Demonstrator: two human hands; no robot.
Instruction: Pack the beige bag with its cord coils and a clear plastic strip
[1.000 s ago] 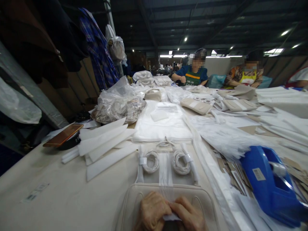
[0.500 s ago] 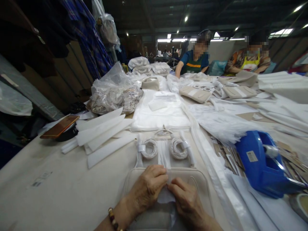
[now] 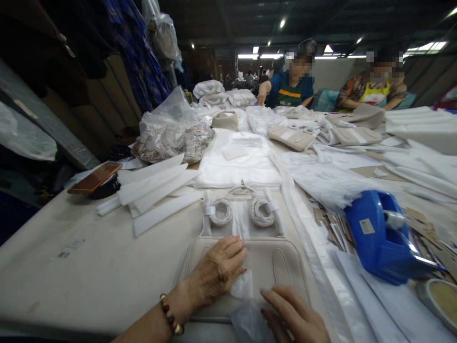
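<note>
A cream handbag (image 3: 282, 267) lies flat on the table right in front of me. My left hand (image 3: 217, 269) rests on it with fingers stretched out flat, pressing down a strip of thin white tissue or clear film (image 3: 242, 285) that runs across the bag. My right hand (image 3: 294, 317) hovers low at the bottom edge, fingers extended and apart, just beside a crumpled clear piece (image 3: 250, 324). Beyond the bag lie two coiled white cords (image 3: 220, 212) with wrapped handles.
A blue tape dispenser (image 3: 378, 236) stands at the right. White foam strips (image 3: 157, 190), a phone (image 3: 94, 177) and a plastic bag of parts (image 3: 171, 140) lie to the left. Two other people sit at the far end among more cream bags (image 3: 291, 138) and white wrapping.
Both hands were pinched together on the tissue at the bag's middle. Now they are apart: the left lies flat on the bag, the right has drawn back toward me and opened.
</note>
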